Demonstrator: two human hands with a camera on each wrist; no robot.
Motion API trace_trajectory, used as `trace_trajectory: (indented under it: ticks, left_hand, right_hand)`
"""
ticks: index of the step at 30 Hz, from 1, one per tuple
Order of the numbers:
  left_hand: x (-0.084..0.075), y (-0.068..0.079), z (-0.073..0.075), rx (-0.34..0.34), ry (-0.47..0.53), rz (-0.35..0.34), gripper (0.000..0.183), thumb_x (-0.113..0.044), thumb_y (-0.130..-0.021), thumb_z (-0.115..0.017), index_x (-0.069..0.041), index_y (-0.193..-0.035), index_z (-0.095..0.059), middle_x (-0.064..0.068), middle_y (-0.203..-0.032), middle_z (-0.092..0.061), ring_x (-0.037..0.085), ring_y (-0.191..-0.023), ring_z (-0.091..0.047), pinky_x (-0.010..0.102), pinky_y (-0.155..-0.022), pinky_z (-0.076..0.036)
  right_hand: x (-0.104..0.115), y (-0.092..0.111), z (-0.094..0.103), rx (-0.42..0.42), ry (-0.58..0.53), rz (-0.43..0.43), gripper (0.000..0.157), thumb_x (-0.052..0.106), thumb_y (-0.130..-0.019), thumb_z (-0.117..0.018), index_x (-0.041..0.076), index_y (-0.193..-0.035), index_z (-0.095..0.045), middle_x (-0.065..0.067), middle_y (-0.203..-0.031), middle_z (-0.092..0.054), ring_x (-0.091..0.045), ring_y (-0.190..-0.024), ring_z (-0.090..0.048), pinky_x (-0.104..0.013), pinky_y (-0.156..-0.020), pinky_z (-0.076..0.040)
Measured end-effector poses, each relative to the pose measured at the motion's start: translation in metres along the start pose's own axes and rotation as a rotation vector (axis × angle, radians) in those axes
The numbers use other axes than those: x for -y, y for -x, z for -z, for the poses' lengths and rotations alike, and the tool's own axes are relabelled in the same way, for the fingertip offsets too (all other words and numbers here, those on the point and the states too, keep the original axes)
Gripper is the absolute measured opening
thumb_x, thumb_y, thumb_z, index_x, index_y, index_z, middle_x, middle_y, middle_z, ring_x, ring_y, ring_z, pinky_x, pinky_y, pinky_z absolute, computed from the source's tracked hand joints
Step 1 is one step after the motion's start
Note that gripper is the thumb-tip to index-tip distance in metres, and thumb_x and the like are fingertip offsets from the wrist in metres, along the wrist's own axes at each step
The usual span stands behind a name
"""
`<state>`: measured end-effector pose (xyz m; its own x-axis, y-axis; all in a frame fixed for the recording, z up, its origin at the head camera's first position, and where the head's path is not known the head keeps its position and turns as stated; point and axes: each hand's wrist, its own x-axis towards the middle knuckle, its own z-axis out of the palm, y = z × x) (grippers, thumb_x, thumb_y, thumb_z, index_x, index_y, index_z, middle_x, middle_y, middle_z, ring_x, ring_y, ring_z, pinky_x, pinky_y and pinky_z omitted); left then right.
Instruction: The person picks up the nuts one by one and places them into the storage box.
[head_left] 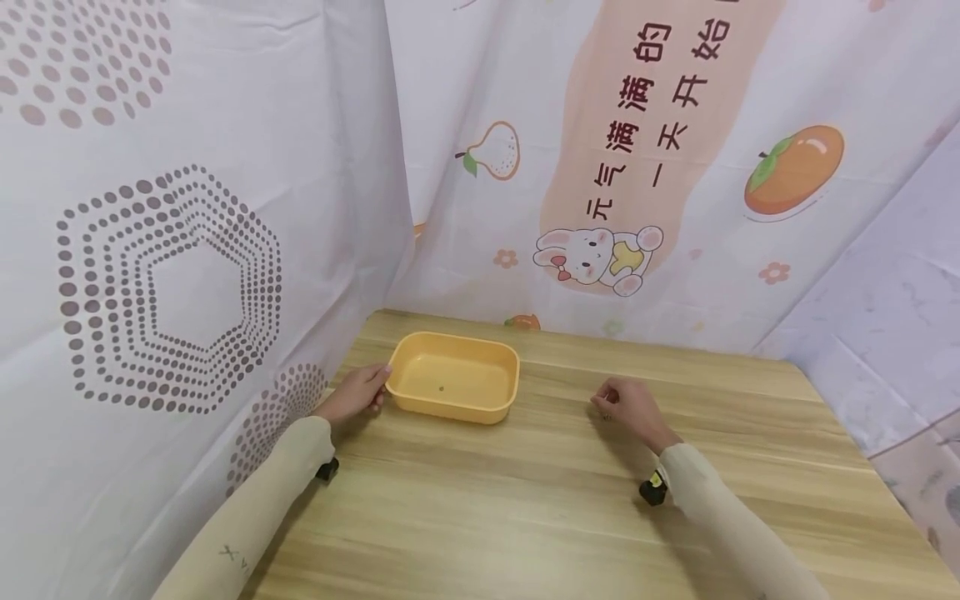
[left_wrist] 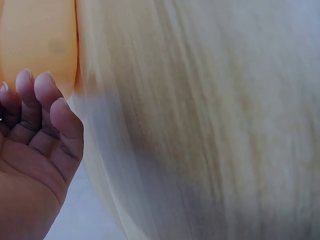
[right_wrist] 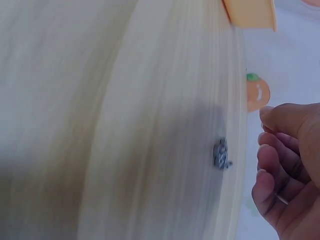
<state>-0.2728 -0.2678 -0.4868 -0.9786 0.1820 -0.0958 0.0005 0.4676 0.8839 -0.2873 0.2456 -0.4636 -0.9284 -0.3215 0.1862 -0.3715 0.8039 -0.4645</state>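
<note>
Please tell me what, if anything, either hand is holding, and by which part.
The left hand holds the yellow tray by its left end in the head view; whether the right hand pinches anything cannot be told.

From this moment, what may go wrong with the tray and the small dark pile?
The small dark pile lies near the right hand; pieces might scatter. The table stretches between it and the tray, so a carried piece might drop. The left hand touches one end of the tray; a tug might shift it.
</note>
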Motion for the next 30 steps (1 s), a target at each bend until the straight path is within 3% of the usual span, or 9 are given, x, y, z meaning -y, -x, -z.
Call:
trace_trajectory:
  ticks: [10,18,30]
  left_hand:
    - [0.002,0.0,0.001,0.02,0.0,-0.031,0.048,-0.044,-0.103,-0.035,-0.001,-0.092,-0.052,0.012,-0.073,-0.055,0.019,-0.058,-0.053,0.031,-0.052,-0.05]
    - [0.0,0.0,0.006,0.039,0.017,-0.001,0.046,-0.046,-0.102,-0.036,-0.004,-0.094,-0.054,0.013,-0.078,-0.055,0.018,-0.062,-0.053,0.028,-0.054,-0.05]
    - [-0.002,0.001,0.007,0.053,0.02,-0.004,0.044,-0.043,-0.103,-0.036,-0.003,-0.096,-0.053,0.015,-0.079,-0.055,0.02,-0.063,-0.053,0.029,-0.054,-0.05]
  right_hand:
    - [-0.014,0.014,0.007,0.009,0.034,-0.069,0.016,0.028,-0.086,-0.072,0.014,-0.081,-0.066,0.003,-0.071,-0.061,-0.014,-0.063,-0.053,-0.03,-0.058,-0.044]
    - [-0.024,0.019,0.011,0.045,0.039,-0.128,0.02,0.034,-0.088,-0.07,0.015,-0.083,-0.065,0.003,-0.073,-0.062,-0.015,-0.065,-0.054,-0.031,-0.06,-0.045]
    - [-0.034,0.027,0.017,0.075,0.017,-0.135,0.024,0.036,-0.086,-0.071,0.013,-0.083,-0.065,0.002,-0.074,-0.061,-0.015,-0.066,-0.053,-0.03,-0.059,-0.045]
